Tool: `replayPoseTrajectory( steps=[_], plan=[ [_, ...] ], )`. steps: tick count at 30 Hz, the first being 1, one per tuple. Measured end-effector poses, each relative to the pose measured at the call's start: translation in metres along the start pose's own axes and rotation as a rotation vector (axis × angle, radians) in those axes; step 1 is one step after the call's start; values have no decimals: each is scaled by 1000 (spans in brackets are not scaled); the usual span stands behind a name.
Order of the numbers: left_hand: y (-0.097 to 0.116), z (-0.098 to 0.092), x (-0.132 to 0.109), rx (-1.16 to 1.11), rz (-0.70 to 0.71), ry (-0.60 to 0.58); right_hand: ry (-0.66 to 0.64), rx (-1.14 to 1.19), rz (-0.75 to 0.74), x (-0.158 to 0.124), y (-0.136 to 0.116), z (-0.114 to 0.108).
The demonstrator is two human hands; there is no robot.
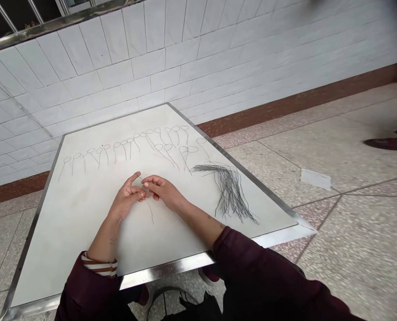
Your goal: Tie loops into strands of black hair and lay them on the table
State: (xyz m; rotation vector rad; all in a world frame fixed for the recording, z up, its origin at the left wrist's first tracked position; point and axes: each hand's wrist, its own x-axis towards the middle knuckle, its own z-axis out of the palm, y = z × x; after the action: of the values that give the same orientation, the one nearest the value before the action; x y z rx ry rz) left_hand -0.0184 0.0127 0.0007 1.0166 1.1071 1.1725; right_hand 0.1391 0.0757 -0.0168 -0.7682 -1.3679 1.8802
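Over the middle of the white table (84,232), my two hands meet at one thin dark wire (151,211). My left hand (128,195) has its index finger raised, while its thumb and other fingers close on the wire. Thumb and index finger of my right hand (160,189) pinch the wire's upper part close beside it. The wire's tail hangs down below the fingers; the part between them is partly hidden. Beyond my hands lie wires with looped ends (184,150), several in a slanting row. A bundle of loose dark wires (231,189) lies to the right of my right forearm.
A metal edge (166,269) runs around the tabletop. Behind stands a white tiled wall (114,73), with a barred window (34,13) at upper left. A pale flat piece (315,179) lies on the floor at right, and a person's shoe (388,143) shows farther right.
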Motion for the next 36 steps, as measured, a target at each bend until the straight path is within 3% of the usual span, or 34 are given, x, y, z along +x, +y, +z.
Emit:
replayPoseTrajectory(
  steps=[8, 21, 31, 36],
  plan=[
    [-3, 2, 1, 25, -56, 32, 3, 76, -80, 0, 3, 4],
    [-12, -1, 7, -77, 49, 213, 111, 24, -52, 0, 9, 5],
    [-12, 1, 6, -60, 47, 158, 42, 137, -10, -1, 7, 4],
    [-12, 2, 6, -66, 77, 173, 35, 94, -65, -2, 6, 5]
  ],
)
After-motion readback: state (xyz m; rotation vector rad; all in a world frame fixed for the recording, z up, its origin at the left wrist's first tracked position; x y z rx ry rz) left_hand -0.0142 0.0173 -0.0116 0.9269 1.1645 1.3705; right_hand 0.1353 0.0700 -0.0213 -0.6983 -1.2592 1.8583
